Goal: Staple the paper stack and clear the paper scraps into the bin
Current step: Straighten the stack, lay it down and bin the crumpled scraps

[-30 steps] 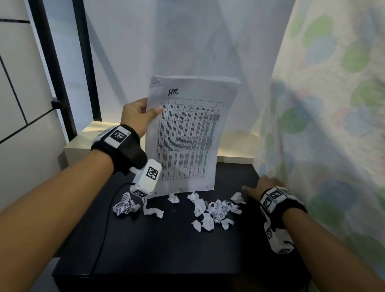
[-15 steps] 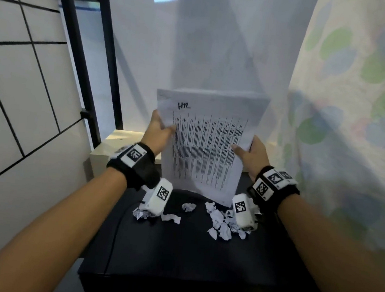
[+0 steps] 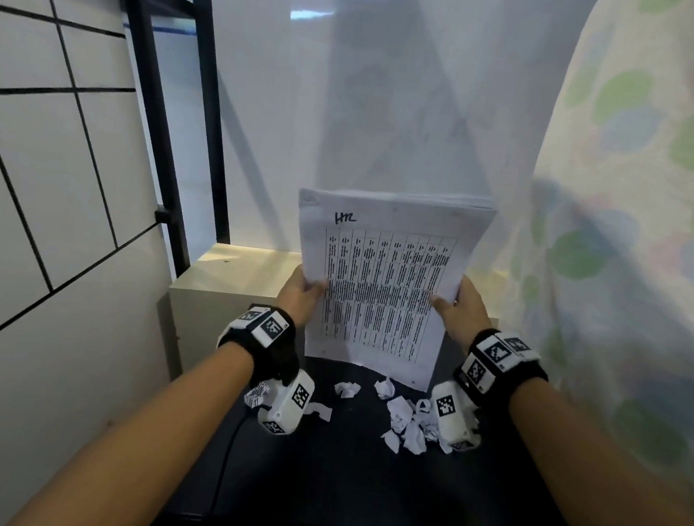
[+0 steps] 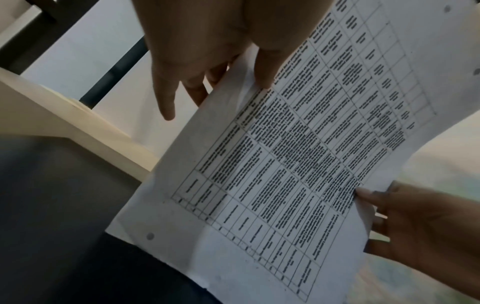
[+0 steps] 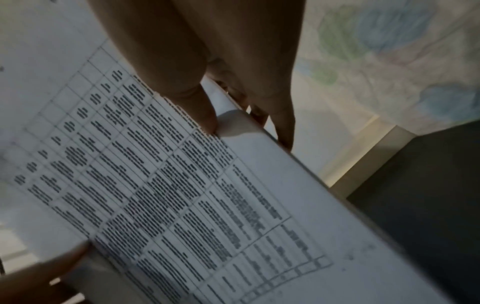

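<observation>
While our left hand (image 3: 300,294) and right hand (image 3: 463,308) pinch the paper stack (image 3: 381,284) upright at twelve o'clock, scraps (image 3: 403,420) litter the tabletop (image 3: 355,480) beneath it.

The top sheet of the paper stack (image 3: 381,284) carries a handwritten mark near its upper left corner that looks like "HR". Below it stands a printed table of many narrow columns, but its text is too small and blurred to read in the head view and both wrist views. The wristbands (image 3: 498,358) and the white camera housings (image 3: 288,403) bear black-and-white square coded markers, with no legible words.
</observation>
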